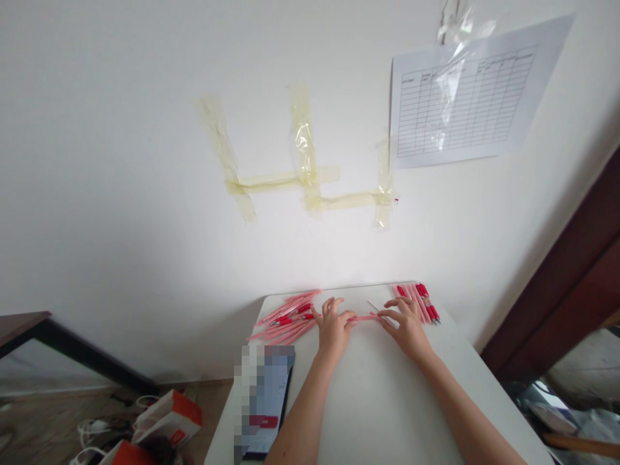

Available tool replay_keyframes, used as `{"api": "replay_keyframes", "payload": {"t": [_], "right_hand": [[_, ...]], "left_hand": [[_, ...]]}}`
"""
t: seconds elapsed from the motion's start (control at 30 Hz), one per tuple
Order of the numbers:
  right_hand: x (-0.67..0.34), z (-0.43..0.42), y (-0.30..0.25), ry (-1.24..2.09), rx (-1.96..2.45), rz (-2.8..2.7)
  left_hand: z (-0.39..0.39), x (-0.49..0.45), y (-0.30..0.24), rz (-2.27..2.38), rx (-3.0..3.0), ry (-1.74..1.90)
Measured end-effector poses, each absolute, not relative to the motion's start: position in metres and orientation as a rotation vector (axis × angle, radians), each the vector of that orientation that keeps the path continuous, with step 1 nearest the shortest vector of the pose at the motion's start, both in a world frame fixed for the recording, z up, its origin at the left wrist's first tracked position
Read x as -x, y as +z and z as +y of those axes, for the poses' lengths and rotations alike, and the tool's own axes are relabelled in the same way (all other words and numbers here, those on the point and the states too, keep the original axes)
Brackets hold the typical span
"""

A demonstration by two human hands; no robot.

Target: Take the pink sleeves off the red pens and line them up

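Observation:
A thin pink pen (pixel 365 317) lies level between my hands, low over the white table. At its left end, the thumb and fingers of my left hand (pixel 334 321) are pinched together. My right hand (pixel 405 323) grips the other end between thumb and fingertips, its other fingers raised. Just beyond the right fingertips, a slim whitish stick (pixel 374 305) slants across the tabletop. Beside my left hand is a loose pile of pink and red pens (pixel 285 321). To the right of my right hand, several more pens (pixel 417 302) lie side by side in a row.
The white table (pixel 378 413) stands against a wall. On its left edge lies a phone or tablet (pixel 271 407), partly blurred out. A printed sheet (pixel 465 97) and yellowish tape (pixel 304 142) are stuck to the wall. Orange-and-white boxes (pixel 169 416) and cables are on the floor.

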State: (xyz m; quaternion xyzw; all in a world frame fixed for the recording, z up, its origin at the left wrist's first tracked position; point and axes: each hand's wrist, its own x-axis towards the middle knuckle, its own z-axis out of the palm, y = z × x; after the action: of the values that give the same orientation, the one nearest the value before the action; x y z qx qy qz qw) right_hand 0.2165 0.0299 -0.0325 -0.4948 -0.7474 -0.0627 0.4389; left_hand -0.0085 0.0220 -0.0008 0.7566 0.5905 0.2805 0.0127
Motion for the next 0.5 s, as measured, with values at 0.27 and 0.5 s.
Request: {"api": "replay_keyframes", "payload": {"t": [0.27, 0.5], "right_hand": [[-0.2121, 0.0287, -0.0328, -0.087, 1.204, -1.883], [-0.2126, 0.0289, -0.0323, -0.065, 1.180, -1.910]], "left_hand": [[0.0209, 0.0076, 0.0001, 1.824, -2.342, 0.886], [0.0226, 0.0081, -0.0009, 1.833, -2.302, 0.927]]}}
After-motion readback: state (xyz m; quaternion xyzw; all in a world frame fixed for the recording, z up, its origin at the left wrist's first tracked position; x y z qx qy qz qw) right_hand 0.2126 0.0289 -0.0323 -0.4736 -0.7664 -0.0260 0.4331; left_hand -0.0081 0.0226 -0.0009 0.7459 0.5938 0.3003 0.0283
